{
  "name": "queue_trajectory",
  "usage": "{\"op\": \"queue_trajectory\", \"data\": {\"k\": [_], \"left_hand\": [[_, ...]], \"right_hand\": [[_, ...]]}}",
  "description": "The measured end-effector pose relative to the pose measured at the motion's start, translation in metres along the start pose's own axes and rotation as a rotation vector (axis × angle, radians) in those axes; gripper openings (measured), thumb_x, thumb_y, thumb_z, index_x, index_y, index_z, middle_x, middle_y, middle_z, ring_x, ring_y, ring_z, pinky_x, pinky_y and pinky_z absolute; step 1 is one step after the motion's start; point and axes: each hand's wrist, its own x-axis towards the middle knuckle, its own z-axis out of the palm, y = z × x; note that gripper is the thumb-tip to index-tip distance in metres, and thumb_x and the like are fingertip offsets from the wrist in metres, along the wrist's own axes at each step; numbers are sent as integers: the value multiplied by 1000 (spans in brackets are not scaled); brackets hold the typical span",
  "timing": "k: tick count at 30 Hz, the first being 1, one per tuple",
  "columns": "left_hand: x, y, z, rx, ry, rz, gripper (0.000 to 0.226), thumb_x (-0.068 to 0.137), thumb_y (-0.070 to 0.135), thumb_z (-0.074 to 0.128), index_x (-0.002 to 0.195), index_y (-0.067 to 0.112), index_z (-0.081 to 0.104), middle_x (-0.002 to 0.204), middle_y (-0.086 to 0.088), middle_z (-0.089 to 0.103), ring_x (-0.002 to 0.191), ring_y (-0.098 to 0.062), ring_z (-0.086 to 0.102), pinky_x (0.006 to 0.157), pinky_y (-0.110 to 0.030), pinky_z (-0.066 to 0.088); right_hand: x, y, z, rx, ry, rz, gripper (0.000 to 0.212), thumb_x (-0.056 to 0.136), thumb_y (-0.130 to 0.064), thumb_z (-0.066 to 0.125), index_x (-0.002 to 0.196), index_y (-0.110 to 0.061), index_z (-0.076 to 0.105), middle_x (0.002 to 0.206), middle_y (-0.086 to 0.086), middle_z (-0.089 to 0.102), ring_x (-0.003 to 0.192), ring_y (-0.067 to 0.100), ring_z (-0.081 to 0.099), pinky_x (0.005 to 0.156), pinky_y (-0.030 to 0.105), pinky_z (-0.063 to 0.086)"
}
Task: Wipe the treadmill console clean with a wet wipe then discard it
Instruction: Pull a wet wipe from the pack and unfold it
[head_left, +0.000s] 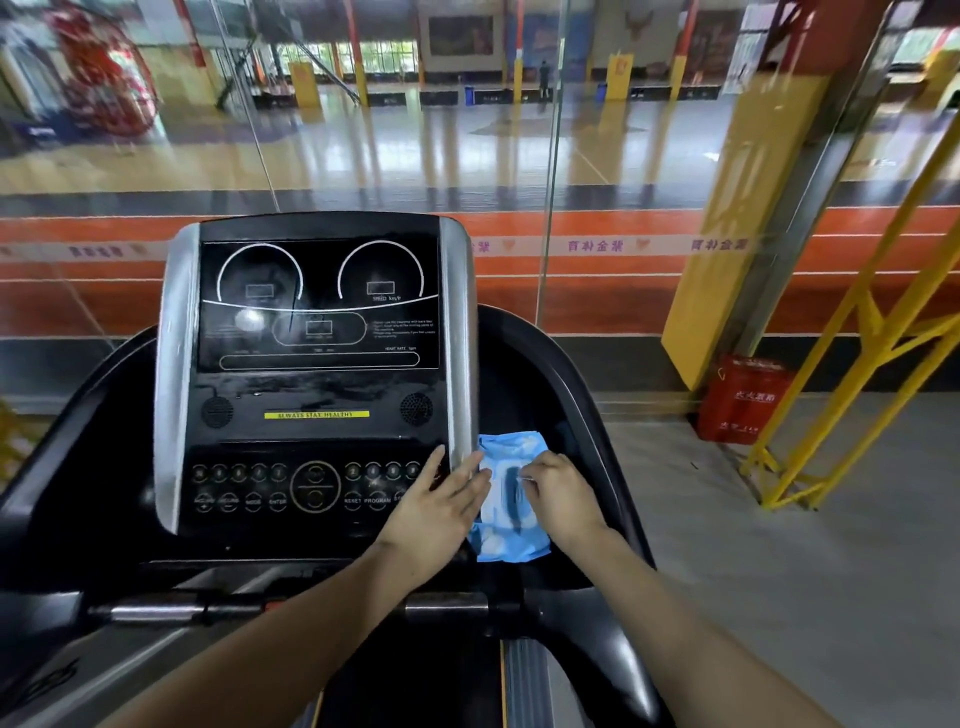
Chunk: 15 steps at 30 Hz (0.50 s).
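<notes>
Pinching something tiny, right hand (558, 496) sits on the blue wipe pack (511, 499) at the console (311, 384)'s 4 o'clock; left hand (441, 506) flat, partly covering the pack.

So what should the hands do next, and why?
Probably the right hand should pull a wipe up out of the blue wipe pack. Its fingers pinch at the pack's opening, the left hand lies flat beside the pack, and no loose wipe shows yet.
</notes>
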Motion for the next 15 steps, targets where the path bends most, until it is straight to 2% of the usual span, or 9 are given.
{"op": "queue_trajectory", "data": {"k": [6, 10, 12, 15], "left_hand": [[-4, 4, -3, 4, -38, -38, 76, 108, 29, 34, 164, 6, -11, 175, -12, -17, 151, -36, -40, 116, -73, -22], [-6, 0, -7, -13, -46, -18, 76, 108, 28, 35, 165, 8, -11, 175, -12, -18, 150, -35, -41, 121, -71, -15], [-8, -3, -8, -38, -29, -2, 76, 108, 27, 36, 166, 10, -9, 175, -12, -17, 153, -34, -36, 123, -68, -14], [-14, -9, -5, -84, -10, 15, 75, 107, 24, 39, 167, 11, -4, 175, -12, -18, 157, -33, -30, 126, -63, -13]], "right_hand": [[14, -1, 5, -19, -81, 6, 23, 107, -15, 55, 118, -11, 75, 123, 3, 61, 123, 19, 55, 92, 32, 53], [17, -6, 6, -15, -74, 50, 17, 105, -8, 55, 101, -11, 71, 120, 1, 59, 119, 19, 54, 88, 35, 55], [15, -8, 5, -3, -67, 60, 17, 105, -7, 54, 101, -12, 69, 122, 0, 57, 117, 19, 53, 92, 34, 54], [6, -11, 2, 31, -6, 12, 16, 103, -4, 55, 95, -13, 66, 112, -1, 58, 108, 20, 54, 89, 34, 53]]}}
